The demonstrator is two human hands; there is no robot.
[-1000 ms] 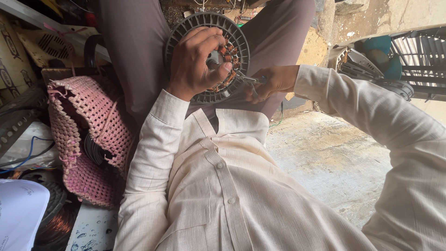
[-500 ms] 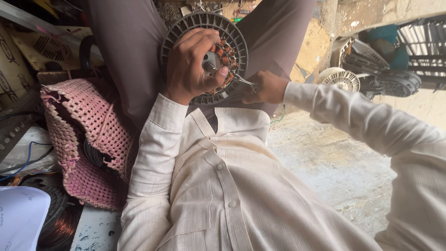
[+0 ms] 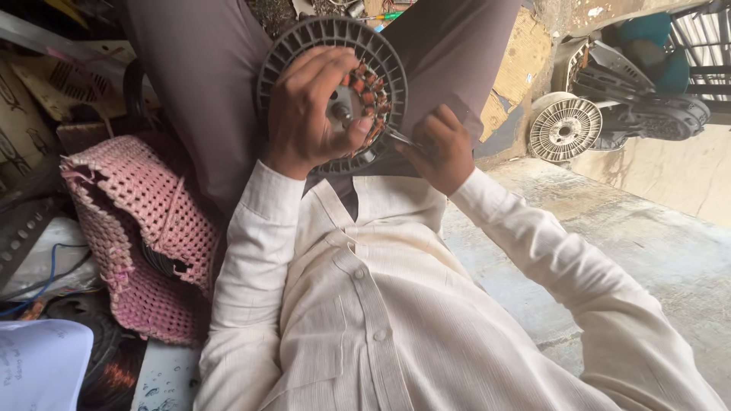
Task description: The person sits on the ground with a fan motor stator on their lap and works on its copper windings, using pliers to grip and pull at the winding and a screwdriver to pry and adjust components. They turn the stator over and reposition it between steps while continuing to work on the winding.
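Resting on the person's lap between the thighs, the round ribbed motor part is clamped by the left hand, fingers spread over its copper coils. The right hand pinches a thin metal tool at its right rim. A pink woven bag crowds the left side; bare concrete floor lies open on the right.

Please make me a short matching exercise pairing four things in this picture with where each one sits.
Things:
1. round dark finned motor part with copper windings
2. pink woven plastic basket
3. pale ribbed round motor casing
4. thin metal tool

Places:
a. far right, beside a wall
b. on the lap, under the left hand
c. in the right hand
d. left of the white sleeve

Pairs: 1-b, 2-d, 3-a, 4-c
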